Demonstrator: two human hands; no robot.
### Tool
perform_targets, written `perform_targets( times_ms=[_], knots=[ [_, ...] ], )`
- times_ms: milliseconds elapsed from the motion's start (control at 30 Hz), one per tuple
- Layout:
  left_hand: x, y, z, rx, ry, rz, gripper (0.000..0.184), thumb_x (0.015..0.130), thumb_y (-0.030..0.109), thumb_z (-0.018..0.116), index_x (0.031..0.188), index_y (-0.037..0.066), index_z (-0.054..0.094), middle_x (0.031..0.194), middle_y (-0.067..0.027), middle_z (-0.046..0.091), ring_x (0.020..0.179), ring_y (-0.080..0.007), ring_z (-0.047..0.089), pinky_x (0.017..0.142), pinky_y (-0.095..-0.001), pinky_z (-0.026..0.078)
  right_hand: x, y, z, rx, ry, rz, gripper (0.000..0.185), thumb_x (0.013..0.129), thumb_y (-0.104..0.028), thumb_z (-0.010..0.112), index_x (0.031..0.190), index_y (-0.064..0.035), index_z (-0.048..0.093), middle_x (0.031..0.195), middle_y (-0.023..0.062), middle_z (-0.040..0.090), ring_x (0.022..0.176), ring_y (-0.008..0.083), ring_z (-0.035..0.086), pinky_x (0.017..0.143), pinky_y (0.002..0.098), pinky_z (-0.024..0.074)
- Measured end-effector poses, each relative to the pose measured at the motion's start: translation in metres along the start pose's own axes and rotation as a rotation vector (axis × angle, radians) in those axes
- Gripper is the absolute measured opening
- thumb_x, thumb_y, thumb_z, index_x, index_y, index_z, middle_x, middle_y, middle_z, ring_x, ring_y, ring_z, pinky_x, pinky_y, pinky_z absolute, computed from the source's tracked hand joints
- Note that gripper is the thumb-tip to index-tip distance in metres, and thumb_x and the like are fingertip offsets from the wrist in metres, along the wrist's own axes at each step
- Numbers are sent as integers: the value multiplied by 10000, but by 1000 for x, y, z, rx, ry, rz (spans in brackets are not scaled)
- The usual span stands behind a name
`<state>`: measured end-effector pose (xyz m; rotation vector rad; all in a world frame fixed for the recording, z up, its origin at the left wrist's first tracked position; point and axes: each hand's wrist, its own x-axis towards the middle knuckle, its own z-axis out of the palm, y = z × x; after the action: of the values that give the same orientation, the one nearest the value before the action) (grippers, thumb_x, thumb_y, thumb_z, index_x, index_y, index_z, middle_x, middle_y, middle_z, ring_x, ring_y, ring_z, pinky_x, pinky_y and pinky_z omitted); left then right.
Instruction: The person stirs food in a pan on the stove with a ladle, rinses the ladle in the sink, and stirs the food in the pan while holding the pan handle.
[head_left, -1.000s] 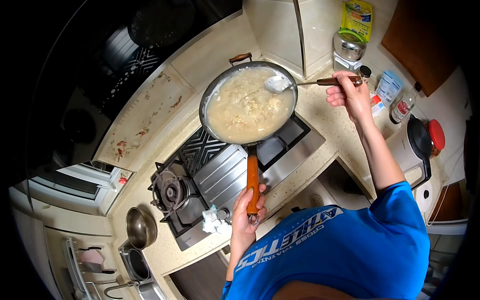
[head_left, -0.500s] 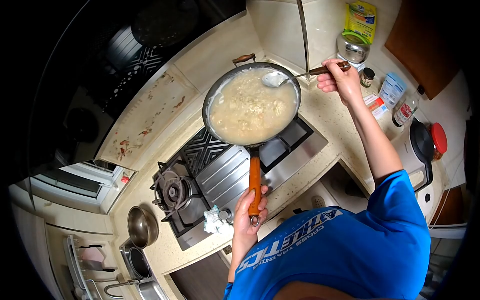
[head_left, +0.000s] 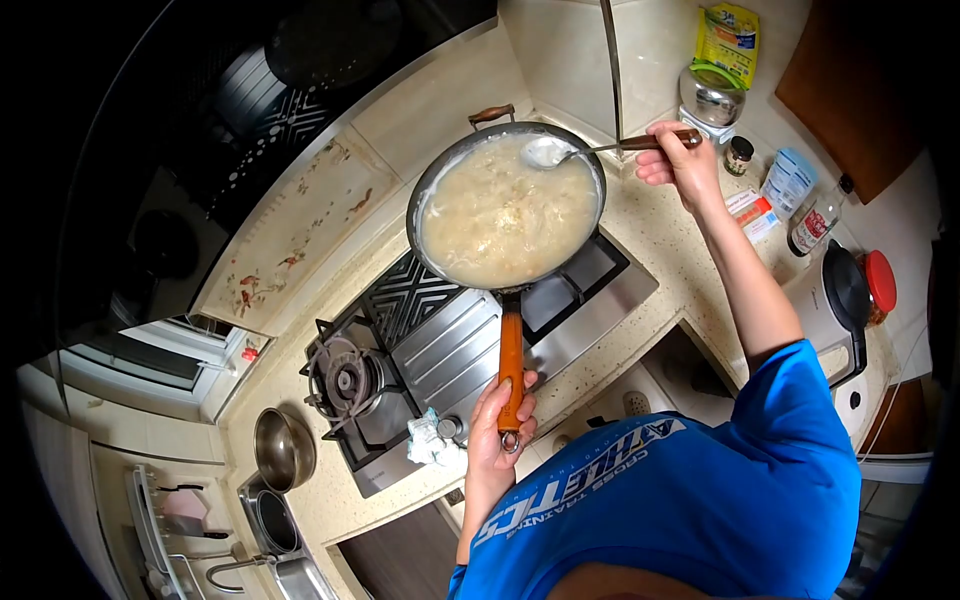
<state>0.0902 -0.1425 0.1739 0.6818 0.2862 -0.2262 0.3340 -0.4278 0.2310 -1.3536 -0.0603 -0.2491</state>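
A large dark wok (head_left: pixel 412 225) sits over the right burner of the gas stove, filled with a pale, cloudy soup (head_left: pixel 500 215) that has soft bits in it. My left hand (head_left: pixel 497 420) is wrapped round the wok's orange-brown handle (head_left: pixel 510 360) near its ring end. With my right hand (head_left: pixel 680 165) I grip the wooden handle of a metal ladle (head_left: pixel 545 152). The ladle's bowl is at the upper right of the soup, inside the rim, and looks whitish. A small wooden grip (head_left: pixel 491 113) stands on the wok's far side.
Left of the wok is a bare burner (head_left: pixel 347 375), with a crumpled cloth (head_left: pixel 432 440) at the stove's front edge. A metal bowl (head_left: pixel 284 450) stands near the sink (head_left: pixel 300 578). Along the right counter are a jar (head_left: pixel 739 156), a glass bottle (head_left: pixel 815 222) and a white cooker (head_left: pixel 820 300).
The ladle's bowl has shifted very slightly left and stays near the soup's upper right edge. The soup's surface pattern has changed. Both hands keep their grips.
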Motion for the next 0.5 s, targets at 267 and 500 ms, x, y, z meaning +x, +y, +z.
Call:
perform_targets(
  times_ms=[267, 500],
  knots=[
    [0, -1, -1, 1, -3, -1, 402, 896, 169, 519, 1242, -6, 409, 1034, -100, 565, 627, -71, 428, 408, -166, 372, -44, 10, -14, 99, 110, -11, 254, 910, -222, 524, 1013, 9, 538, 732, 165, 635, 555, 212, 640, 463, 257, 519],
    [0, 0, 0, 10, 2, -4, 394, 896, 176, 518, 1227, -13, 416, 1040, -96, 559, 624, -67, 422, 402, -166, 362, -90, -3, -23, 115, 173, 36, 222, 916, -197, 500, 1012, 1, 528, 709, 161, 632, 537, 203, 628, 456, 260, 509]
  ],
)
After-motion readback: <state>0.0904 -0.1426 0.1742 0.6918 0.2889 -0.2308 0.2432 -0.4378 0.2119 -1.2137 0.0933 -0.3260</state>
